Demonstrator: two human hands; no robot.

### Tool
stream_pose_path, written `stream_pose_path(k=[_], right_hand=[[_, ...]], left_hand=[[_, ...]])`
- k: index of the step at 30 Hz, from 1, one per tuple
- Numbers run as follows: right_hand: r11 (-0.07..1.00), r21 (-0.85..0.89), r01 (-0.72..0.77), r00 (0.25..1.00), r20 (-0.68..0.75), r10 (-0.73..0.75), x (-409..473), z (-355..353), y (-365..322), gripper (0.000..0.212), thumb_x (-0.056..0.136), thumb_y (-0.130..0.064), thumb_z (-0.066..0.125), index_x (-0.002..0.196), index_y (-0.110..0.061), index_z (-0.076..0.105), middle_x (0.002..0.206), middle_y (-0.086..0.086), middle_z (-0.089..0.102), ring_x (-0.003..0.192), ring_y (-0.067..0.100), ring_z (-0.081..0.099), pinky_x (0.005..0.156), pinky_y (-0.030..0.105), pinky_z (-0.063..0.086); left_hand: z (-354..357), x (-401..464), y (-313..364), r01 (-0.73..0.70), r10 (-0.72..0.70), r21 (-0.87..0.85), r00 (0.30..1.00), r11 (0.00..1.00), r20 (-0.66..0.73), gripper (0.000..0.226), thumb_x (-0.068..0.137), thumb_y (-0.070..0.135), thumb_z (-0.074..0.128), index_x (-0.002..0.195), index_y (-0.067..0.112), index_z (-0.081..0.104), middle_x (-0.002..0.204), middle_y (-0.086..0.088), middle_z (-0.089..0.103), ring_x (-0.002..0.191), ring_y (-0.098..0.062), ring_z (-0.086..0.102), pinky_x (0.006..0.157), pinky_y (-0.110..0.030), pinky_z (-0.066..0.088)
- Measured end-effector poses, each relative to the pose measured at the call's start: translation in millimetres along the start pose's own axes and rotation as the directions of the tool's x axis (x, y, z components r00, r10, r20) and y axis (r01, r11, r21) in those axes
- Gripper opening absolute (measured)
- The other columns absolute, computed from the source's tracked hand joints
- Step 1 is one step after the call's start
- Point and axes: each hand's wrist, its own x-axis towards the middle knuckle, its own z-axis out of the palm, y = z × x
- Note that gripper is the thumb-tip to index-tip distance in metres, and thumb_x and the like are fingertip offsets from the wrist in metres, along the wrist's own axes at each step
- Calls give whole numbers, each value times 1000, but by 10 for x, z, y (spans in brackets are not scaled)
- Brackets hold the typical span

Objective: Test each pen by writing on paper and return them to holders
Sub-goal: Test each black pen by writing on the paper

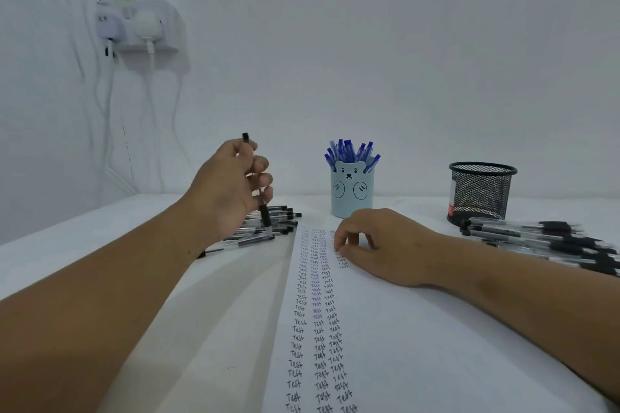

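Observation:
My left hand (231, 184) grips a black pen (265, 214) upright, tip down, above a pile of black pens (268, 228) left of the paper. The white paper (385, 329) carries three columns of handwritten "Test" words. On its upper part rests my right hand (379, 241), fingers loosely curled and holding nothing. A light blue bear holder (351, 191) full of blue pens (350, 152) stands behind the paper. At the right stands a black mesh holder (481, 191), looking almost empty.
A second pile of black pens (543, 241) lies at the right in front of the mesh holder. A white wall stands right behind the table. On that wall at upper left hang a socket shelf (141, 27) with a green bottle and dangling cables.

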Motion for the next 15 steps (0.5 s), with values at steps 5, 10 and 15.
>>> stream_pose_path(k=[5,10,15], right_hand=[[1000,5,-7,1000,12,7,-1,-3,-9,11,99,-31,58,102,-30,68,94,-18,58,83,-18,47,69,6,32],[1000,1,-7,1000,10,7,0,-2,-12,12,99,-31,58,103,-29,69,95,-18,59,82,-20,46,70,4,33],[1000,-4,-4,1000,11,4,-4,-9,-9,12,99,-30,58,103,-29,69,98,-15,62,82,-19,47,71,5,35]], left_hand=[[35,-24,-3,139,-120,-451,990,882,71,35,95,39,39,69,16,43,58,2,28,49,-15,25,57,-27,30],[128,-65,-14,106,-59,-499,992,860,109,9,68,22,38,60,18,37,54,2,22,46,-15,21,52,-22,33],[150,-81,-64,107,-47,-499,990,860,132,18,75,26,38,61,15,40,55,1,25,47,-16,24,53,-24,35]])
